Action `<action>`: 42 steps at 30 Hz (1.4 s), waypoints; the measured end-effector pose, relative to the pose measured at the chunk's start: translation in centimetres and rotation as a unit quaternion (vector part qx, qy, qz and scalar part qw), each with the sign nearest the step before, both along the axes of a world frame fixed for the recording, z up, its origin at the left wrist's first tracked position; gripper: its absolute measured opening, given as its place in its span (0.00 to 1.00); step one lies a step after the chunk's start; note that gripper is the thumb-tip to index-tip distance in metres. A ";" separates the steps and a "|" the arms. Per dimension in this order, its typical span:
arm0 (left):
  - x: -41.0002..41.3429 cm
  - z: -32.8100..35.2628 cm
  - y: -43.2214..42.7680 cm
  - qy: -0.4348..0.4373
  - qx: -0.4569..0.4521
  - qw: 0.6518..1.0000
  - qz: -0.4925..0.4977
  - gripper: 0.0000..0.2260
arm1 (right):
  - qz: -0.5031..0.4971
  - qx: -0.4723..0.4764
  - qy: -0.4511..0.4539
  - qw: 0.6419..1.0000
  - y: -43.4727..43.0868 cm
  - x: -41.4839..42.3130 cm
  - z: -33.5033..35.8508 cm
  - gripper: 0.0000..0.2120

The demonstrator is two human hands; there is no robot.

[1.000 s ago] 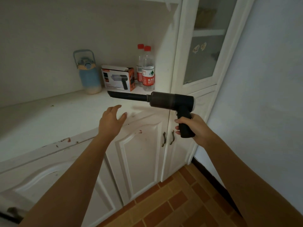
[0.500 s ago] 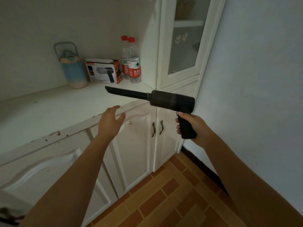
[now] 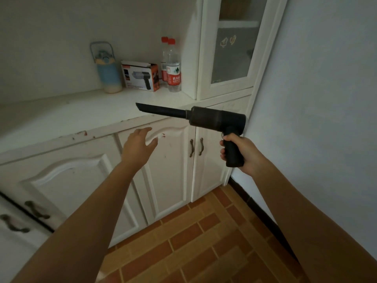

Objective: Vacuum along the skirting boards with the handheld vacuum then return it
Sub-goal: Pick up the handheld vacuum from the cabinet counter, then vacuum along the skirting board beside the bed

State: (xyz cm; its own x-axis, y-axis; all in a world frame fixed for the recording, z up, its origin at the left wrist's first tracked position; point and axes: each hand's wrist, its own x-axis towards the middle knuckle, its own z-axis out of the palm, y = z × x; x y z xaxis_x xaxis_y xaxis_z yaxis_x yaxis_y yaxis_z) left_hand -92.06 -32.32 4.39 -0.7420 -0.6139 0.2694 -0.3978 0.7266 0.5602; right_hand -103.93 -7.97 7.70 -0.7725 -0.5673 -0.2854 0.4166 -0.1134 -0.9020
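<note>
My right hand (image 3: 242, 153) grips the handle of a black handheld vacuum (image 3: 212, 119), pistol-shaped, held level in front of the white cabinets. Its long narrow nozzle points left and reaches over the edge of the white countertop (image 3: 61, 117). My left hand (image 3: 138, 146) hovers in the air with relaxed, spread fingers in front of a cabinet door, holding nothing. A dark skirting board (image 3: 251, 198) runs along the foot of the right wall, down to the brick-patterned floor (image 3: 204, 242).
On the countertop's back stand a blue jug (image 3: 107, 75), the vacuum's box (image 3: 140, 78) and two water bottles (image 3: 173, 70). A tall glass-door cabinet (image 3: 232, 48) rises at the right. Lower cabinet doors with dark handles (image 3: 195, 147) face me; the blue-white wall (image 3: 326, 99) is close on the right.
The view has shifted back and down slightly. The vacuum stays level in my right hand and my left hand stays raised and open, both in nearly the same pose.
</note>
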 end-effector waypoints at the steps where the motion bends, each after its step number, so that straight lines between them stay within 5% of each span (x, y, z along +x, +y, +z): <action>1: 0.9 0.0 1.0 -0.006 -0.014 1.000 0.004 0.21 | 0.006 0.000 -0.003 1.000 0.8 0.5 0.0 0.09; 18: 20.4 1.4 5.9 -0.072 -0.118 0.979 0.150 0.21 | 0.154 0.007 0.028 0.988 -0.2 10.6 1.2 0.13; 31: 46.9 3.5 7.1 -0.131 -0.120 0.903 0.391 0.22 | 0.392 -0.001 0.015 0.920 -12.8 31.5 0.8 0.07; 42: 59.0 3.1 12.4 -0.123 -0.113 0.839 0.518 0.21 | 0.517 -0.006 0.013 0.856 -16.1 43.6 0.1 0.13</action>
State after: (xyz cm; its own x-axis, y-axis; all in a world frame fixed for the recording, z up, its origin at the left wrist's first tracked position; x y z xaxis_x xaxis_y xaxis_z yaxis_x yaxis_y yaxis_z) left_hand -33.10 -19.88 7.53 0.1071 -0.9178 0.3824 -0.9650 -0.0033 0.2623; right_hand -60.32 -24.03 7.83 0.1390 -0.9540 -0.2657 0.2786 0.2951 -0.9139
